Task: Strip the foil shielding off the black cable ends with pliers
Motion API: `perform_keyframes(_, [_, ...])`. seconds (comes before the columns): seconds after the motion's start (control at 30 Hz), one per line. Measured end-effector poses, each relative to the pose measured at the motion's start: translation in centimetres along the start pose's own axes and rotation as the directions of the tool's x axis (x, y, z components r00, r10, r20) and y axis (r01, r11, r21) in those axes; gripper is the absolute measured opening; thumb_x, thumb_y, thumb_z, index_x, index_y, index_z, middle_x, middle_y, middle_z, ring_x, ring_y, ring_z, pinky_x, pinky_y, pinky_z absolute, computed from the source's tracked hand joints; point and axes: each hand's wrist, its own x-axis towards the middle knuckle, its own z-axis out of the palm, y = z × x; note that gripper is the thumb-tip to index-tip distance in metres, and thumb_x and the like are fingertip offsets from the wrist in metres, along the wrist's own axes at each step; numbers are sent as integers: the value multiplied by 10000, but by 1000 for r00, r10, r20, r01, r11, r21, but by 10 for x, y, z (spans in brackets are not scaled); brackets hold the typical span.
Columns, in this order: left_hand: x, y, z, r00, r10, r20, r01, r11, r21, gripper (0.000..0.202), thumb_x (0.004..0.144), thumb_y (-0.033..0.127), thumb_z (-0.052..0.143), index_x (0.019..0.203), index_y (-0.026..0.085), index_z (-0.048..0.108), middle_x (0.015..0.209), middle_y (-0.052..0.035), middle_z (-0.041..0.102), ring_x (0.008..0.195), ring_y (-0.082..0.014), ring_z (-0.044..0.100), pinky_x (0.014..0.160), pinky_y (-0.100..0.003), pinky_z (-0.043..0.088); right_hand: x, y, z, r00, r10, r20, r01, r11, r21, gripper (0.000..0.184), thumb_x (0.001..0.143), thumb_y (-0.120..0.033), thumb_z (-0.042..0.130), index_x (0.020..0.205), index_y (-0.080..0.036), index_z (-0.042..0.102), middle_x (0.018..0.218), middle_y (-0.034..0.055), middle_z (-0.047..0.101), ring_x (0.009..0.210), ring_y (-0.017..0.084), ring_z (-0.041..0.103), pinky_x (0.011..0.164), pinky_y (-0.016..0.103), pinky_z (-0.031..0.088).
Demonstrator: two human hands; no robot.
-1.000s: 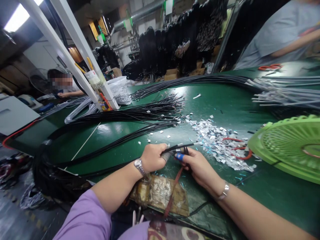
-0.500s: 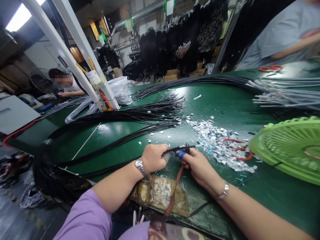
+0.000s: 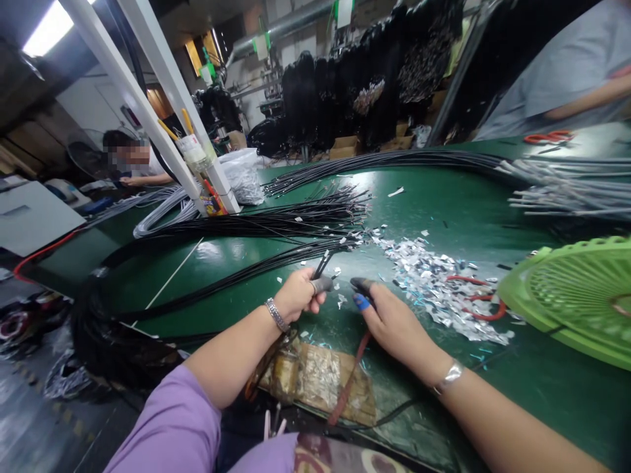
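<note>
My left hand (image 3: 300, 293), with a watch at its wrist and a dark covering on one finger, is closed around a black cable (image 3: 323, 264); short black ends stick up past the fingers. To its right, a hand's width away, my right hand (image 3: 389, 312) has blue tape (image 3: 361, 301) on its thumb and a dark covering on its forefinger. Its thumb and forefinger are drawn together, and what lies between them cannot be made out. A reddish strap (image 3: 349, 384) runs down from below the right hand over a worn, taped board (image 3: 320, 374).
Bundles of black cables (image 3: 276, 220) lie across the green table (image 3: 444, 197). White and blue scraps (image 3: 424, 282) are heaped beside red-handled scissors (image 3: 486, 307). At right stands a green fan (image 3: 576, 295). A white post (image 3: 167, 85) rises at left. Co-workers (image 3: 552, 92) sit across the table.
My hands have moved apart, and the right one has let go of the cable. The cable end in my left hand now points upward instead of to the right.
</note>
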Motion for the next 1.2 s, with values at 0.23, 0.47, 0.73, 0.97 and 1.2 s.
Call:
perform_keyframes(0.23, [-2, 0, 2, 993, -48, 108, 54, 997, -53, 200, 804, 301, 574, 702, 155, 482, 418, 83, 454, 261, -29, 345, 278, -137, 182, 1, 3, 4, 990, -136, -22, 130, 976, -173, 115, 853, -255, 439, 835, -211, 544, 741, 63, 588, 684, 220, 571, 624, 324, 467])
perform_keyframes(0.47, [-4, 3, 5, 991, -44, 124, 49, 998, -43, 212, 813, 280, 569, 675, 156, 468, 402, 86, 437, 251, -26, 323, 272, -140, 167, 1, 5, 7, 986, -164, 11, 164, 973, -164, 150, 802, -146, 420, 839, -203, 554, 751, 69, 612, 692, 217, 588, 632, 314, 468])
perform_keyframes(0.73, [-3, 1, 5, 993, -39, 110, 40, 999, -6, 192, 826, 256, 559, 688, 154, 472, 401, 88, 440, 248, -23, 325, 277, -137, 164, 5, 1, 4, 991, -127, 41, 131, 985, -110, 154, 821, -187, 404, 747, -221, 535, 671, 46, 603, 626, 199, 578, 595, 295, 441])
perform_keyframes(0.97, [-1, -1, 3, 997, 0, 72, -1, 1000, 16, 194, 828, 267, 551, 691, 152, 478, 421, 86, 447, 255, -23, 333, 282, -143, 181, 6, 1, 3, 999, -51, 6, 51, 996, -66, 150, 845, -276, 406, 740, -226, 502, 694, 49, 609, 635, 203, 576, 585, 305, 437])
perform_keyframes(1.2, [-4, 0, 8, 998, 38, 47, -43, 994, 101, 231, 810, 306, 570, 675, 166, 445, 414, 88, 438, 259, -30, 320, 288, -146, 198, 4, 2, 5, 991, -134, 0, 133, 984, -120, 111, 823, -231, 427, 788, -218, 532, 716, 56, 603, 652, 202, 571, 595, 299, 440])
